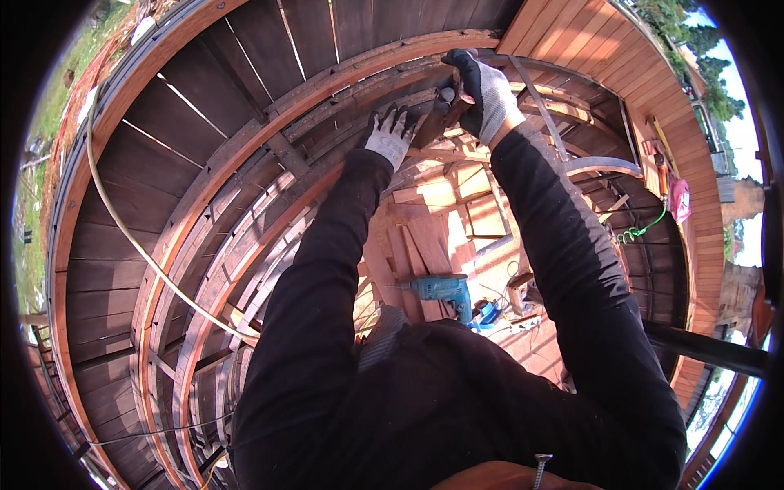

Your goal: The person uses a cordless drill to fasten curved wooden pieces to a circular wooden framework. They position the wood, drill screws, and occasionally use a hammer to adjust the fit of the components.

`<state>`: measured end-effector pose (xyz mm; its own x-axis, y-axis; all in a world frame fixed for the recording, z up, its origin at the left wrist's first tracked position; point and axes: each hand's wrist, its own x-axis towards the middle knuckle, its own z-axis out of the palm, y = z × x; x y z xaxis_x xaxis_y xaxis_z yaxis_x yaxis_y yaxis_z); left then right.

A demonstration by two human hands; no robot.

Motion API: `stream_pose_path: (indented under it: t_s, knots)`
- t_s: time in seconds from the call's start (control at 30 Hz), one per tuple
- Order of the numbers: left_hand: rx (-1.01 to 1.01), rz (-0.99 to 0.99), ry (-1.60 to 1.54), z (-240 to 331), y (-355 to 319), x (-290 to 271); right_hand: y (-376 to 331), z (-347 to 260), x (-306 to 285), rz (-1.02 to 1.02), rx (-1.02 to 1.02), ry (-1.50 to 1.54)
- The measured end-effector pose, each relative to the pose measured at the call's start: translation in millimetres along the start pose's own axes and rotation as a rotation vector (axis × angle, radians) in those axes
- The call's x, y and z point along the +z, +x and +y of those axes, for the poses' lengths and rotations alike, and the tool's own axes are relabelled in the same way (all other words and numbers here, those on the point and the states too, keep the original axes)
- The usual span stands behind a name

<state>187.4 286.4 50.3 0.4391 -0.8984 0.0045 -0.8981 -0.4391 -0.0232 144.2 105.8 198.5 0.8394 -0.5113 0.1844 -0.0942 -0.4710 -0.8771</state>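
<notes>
Curved wooden ribs (245, 155) and dark plank walls (122, 245) of a round timber structure surrounded a person in black sleeves working from above. Both gloved hands met at a small wooden block (433, 122) set against the curved rim: the left hand (390, 135) lay on it with fingers spread, while the right hand (482, 94) was closed around a dark tool, too hidden to identify, pressed at the block's top. Well below, a blue electric drill (441, 290) lay on loose boards (425, 237). A pale hose (139, 245) ran across the ribs, and a green coiled cord (641, 231) hung near the far wall.
</notes>
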Motion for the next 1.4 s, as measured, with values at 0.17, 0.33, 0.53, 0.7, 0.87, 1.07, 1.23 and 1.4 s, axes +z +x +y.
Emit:
stream_pose_path:
  t_s: [0.17, 0.33, 0.53, 0.7, 0.87, 1.07, 1.23, 1.4]
  knots:
    - [-0.103, 0.051, 0.07, -31, -14, 9, -4, -144, -14, -0.338, 0.402, 0.757]
    - [-0.039, -0.039, 0.067, -18, -7, 0, -33, -89, 38, 0.072, 0.597, 0.666]
    - [-0.089, 0.078, 0.056, -30, -12, 15, 9, -117, -35, -0.5, 0.477, 0.858]
    - [-0.042, -0.02, 0.073, -20, -8, 5, -10, -84, 35, -0.082, 0.626, 0.65]
    - [-0.065, 0.048, 0.025, -25, -6, 11, -9, -84, 27, -0.069, 0.64, 0.603]
    - [-0.105, 0.071, 0.082, -36, -15, 17, -12, -134, -15, -0.352, 0.437, 0.795]
    - [-0.041, -0.03, 0.037, -17, -2, 7, -11, -58, 32, -0.052, 0.636, 0.592]
    - [-0.108, 0.055, 0.033, -38, -6, 20, -22, -129, -4, -0.306, 0.52, 0.827]
